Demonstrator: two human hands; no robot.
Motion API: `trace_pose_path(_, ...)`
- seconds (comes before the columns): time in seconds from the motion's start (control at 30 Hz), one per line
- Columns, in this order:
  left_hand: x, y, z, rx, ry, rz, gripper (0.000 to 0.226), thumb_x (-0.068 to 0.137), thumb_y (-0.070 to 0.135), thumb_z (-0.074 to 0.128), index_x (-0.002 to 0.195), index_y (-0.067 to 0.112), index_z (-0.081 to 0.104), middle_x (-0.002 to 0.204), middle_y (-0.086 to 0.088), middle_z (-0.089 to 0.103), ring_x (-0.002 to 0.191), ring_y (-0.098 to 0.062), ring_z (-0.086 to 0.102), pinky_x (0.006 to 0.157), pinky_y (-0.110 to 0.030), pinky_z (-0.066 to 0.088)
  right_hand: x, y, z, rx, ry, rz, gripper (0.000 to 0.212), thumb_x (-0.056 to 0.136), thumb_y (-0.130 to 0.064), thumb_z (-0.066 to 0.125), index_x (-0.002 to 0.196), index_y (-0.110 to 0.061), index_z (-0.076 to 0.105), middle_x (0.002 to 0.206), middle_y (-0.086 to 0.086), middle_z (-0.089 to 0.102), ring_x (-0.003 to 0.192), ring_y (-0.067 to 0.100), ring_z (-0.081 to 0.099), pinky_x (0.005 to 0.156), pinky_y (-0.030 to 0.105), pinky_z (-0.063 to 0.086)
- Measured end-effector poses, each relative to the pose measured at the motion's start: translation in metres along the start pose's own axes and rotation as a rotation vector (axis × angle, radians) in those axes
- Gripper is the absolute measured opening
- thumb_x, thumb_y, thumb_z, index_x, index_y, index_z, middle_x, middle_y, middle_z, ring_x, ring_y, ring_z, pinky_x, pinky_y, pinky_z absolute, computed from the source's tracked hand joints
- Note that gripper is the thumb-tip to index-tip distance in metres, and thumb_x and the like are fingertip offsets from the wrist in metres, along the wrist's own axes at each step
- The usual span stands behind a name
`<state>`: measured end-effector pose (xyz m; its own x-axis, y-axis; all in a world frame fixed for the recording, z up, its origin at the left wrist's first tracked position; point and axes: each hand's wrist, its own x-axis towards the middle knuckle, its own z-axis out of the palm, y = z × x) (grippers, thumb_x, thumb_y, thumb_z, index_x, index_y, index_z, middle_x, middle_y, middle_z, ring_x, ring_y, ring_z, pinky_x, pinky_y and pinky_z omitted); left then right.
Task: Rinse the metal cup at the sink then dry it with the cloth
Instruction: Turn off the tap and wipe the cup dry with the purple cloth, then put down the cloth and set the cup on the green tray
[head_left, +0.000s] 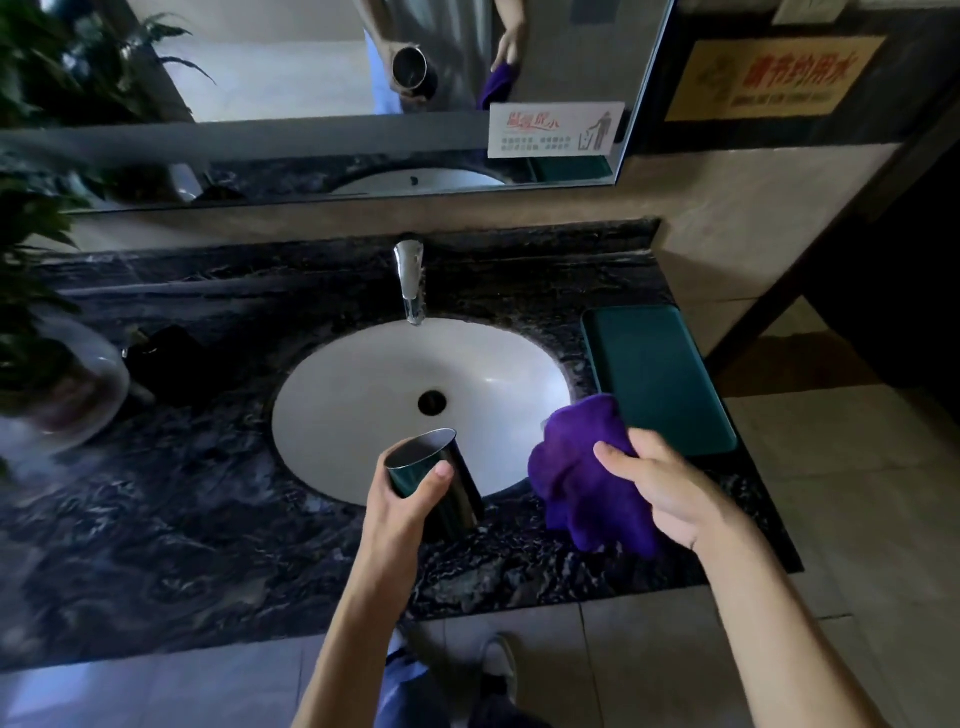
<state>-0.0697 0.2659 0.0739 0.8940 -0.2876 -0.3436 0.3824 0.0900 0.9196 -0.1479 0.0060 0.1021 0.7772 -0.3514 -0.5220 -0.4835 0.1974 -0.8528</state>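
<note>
My left hand (400, 501) grips the metal cup (441, 478) around its side, over the near rim of the white sink (363, 395). The cup is tilted, its open mouth facing up and away from me. My right hand (660, 483) holds a bunched purple cloth (576, 467) just right of the cup, above the counter edge of the basin. Cup and cloth are apart. The chrome faucet (411, 280) stands at the back of the sink, with no water visible from it.
A dark marble counter (182, 493) surrounds the basin. A green tray (657, 374) lies at the right. A potted plant in a white pot (78, 384) and a dark object (166, 358) sit at the left. A mirror (363, 78) hangs behind.
</note>
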Motion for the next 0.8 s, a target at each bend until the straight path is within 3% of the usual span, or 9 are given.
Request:
trace_pose_path(0.1, -0.001, -0.004, 0.001, -0.008, 0.016, -0.032, 0.061, 0.068, 0.053, 0.083, 0.122, 0.027, 0.069, 0.108, 0.000, 0.074, 0.107, -0.027, 0.069, 0.092, -0.061, 0.060, 0.016, -0.008, -0.011, -0.251, -0.056, -0.066, 0.022, 0.101, -0.021, 0.061, 0.108, 0.000, 0.066, 0.109, 0.031, 0.072, 0.093, 0.028, 0.068, 0.095, 0.052, 0.055)
trace_pose_path(0.23, 0.001, -0.008, -0.001, -0.022, 0.024, -0.028, 0.070, 0.072, 0.053, 0.083, 0.132, 0.021, 0.064, 0.122, -0.014, 0.069, 0.117, -0.039, 0.067, 0.092, -0.068, 0.059, 0.022, -0.019, -0.002, -0.898, -0.155, -0.216, 0.023, 0.103, -0.019, 0.054, 0.081, -0.015, 0.055, 0.081, 0.000, 0.065, 0.071, 0.011, 0.056, 0.067, 0.026, 0.045)
trace_pose_path(0.3, 0.002, -0.010, -0.003, -0.037, 0.040, -0.032, 0.074, 0.072, 0.052, 0.084, 0.134, 0.019, 0.062, 0.129, -0.021, 0.067, 0.120, -0.043, 0.067, 0.091, -0.065, 0.061, 0.022, 0.007, 0.007, -1.179, -0.286, -0.268, 0.022, 0.102, -0.014, 0.048, 0.113, -0.026, 0.062, 0.126, -0.001, 0.068, 0.108, 0.017, 0.065, 0.099, 0.035, 0.051)
trace_pose_path(0.37, 0.002, -0.012, -0.004, -0.042, 0.058, -0.044, 0.078, 0.070, 0.053, 0.085, 0.134, 0.017, 0.060, 0.131, -0.022, 0.067, 0.122, -0.044, 0.066, 0.095, -0.066, 0.059, 0.014, 0.057, 0.016, -1.480, -0.459, -0.289, 0.061, 0.103, -0.008, 0.047, 0.156, -0.036, 0.035, 0.170, -0.001, 0.027, 0.155, 0.027, 0.028, 0.126, 0.050, 0.022)
trace_pose_path(0.43, 0.001, -0.016, -0.006, -0.030, 0.067, -0.060, 0.080, 0.067, 0.055, 0.085, 0.133, 0.018, 0.061, 0.130, -0.021, 0.068, 0.122, -0.042, 0.067, 0.099, -0.068, 0.056, -0.001, 0.102, 0.021, -1.581, -0.533, -0.177, 0.071, 0.107, -0.031, 0.046, 0.165, -0.029, 0.005, 0.174, 0.003, -0.009, 0.160, 0.031, -0.010, 0.127, 0.050, -0.001)
trace_pose_path(0.5, 0.002, -0.021, -0.007, -0.012, 0.069, -0.077, 0.080, 0.067, 0.057, 0.086, 0.132, 0.019, 0.062, 0.129, -0.020, 0.069, 0.121, -0.042, 0.068, 0.100, -0.070, 0.054, -0.016, 0.126, 0.025, -1.531, -0.494, -0.110, 0.084, 0.098, -0.066, 0.031, 0.165, -0.027, -0.001, 0.171, 0.004, -0.023, 0.157, 0.031, -0.023, 0.126, 0.051, -0.008)
trace_pose_path(0.6, 0.002, -0.026, -0.008, 0.008, 0.072, -0.096, 0.079, 0.067, 0.057, 0.086, 0.131, 0.017, 0.061, 0.130, -0.022, 0.068, 0.121, -0.044, 0.067, 0.098, -0.069, 0.056, -0.016, 0.125, 0.033, -1.372, -0.207, -0.215, 0.088, 0.094, -0.073, 0.001, 0.161, -0.024, 0.029, 0.173, 0.007, 0.011, 0.160, 0.035, 0.009, 0.127, 0.055, 0.019)
trace_pose_path(0.67, 0.003, -0.028, -0.007, 0.017, 0.073, -0.098, 0.083, 0.066, 0.060, 0.088, 0.131, 0.017, 0.061, 0.130, -0.022, 0.067, 0.122, -0.044, 0.067, 0.098, -0.069, 0.056, -0.003, 0.125, 0.040, -1.321, -0.046, -0.308, 0.064, 0.104, -0.056, 0.023, 0.156, -0.022, 0.041, 0.167, 0.010, 0.035, 0.154, 0.040, 0.030, 0.118, 0.060, 0.036)
trace_pose_path(0.8, 0.003, -0.028, -0.002, 0.038, 0.064, -0.081, 0.087, 0.061, 0.065, 0.092, 0.128, 0.019, 0.063, 0.124, -0.018, 0.070, 0.120, -0.043, 0.068, 0.100, -0.072, 0.053, 0.025, 0.137, 0.049, -1.425, -0.021, -0.357, 0.060, 0.100, -0.055, 0.039, 0.157, -0.037, 0.035, 0.168, 0.008, 0.033, 0.155, 0.042, 0.026, 0.118, 0.068, 0.025)
